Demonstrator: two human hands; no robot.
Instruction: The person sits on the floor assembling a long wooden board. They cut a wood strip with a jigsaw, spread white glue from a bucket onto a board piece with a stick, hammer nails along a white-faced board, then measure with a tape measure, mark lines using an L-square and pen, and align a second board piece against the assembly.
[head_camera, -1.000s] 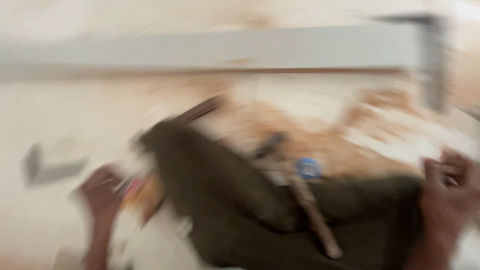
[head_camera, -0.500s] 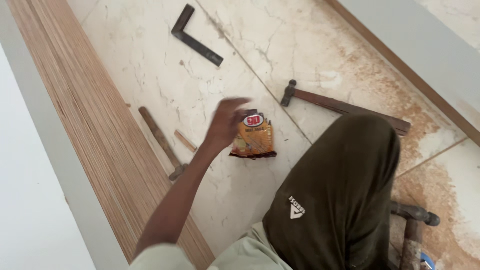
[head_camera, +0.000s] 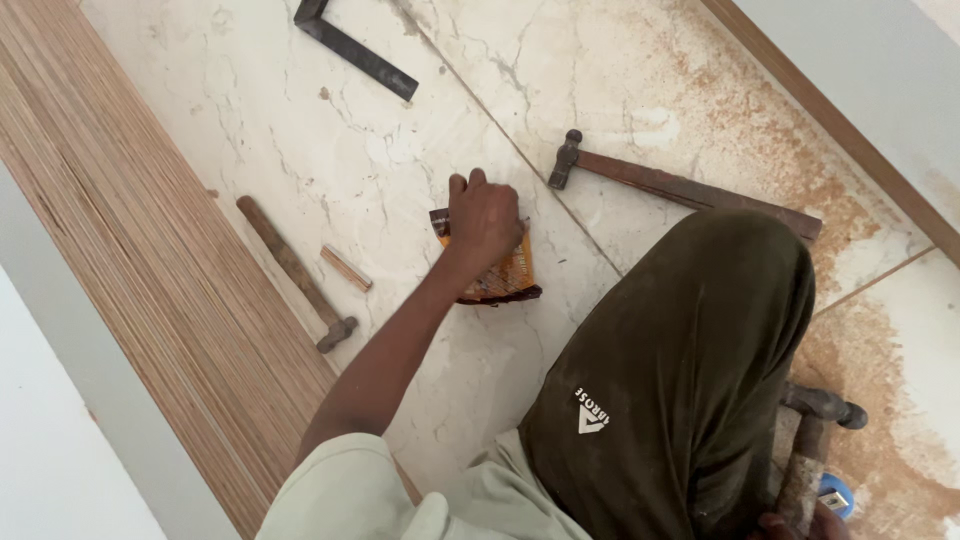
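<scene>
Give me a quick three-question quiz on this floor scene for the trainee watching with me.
1. True or false: the left hand rests on the orange packet.
2. Which tool lies nearest the plywood sheet? A) the try square B) the small hammer C) the long-handled hammer
3. Fill in: the short wooden peg lies on the ____ floor.

Key: 1 true; 2 B; 3 marble. The right hand shows only at the bottom edge, by a third hammer's handle, so its grip cannot be told.
</scene>
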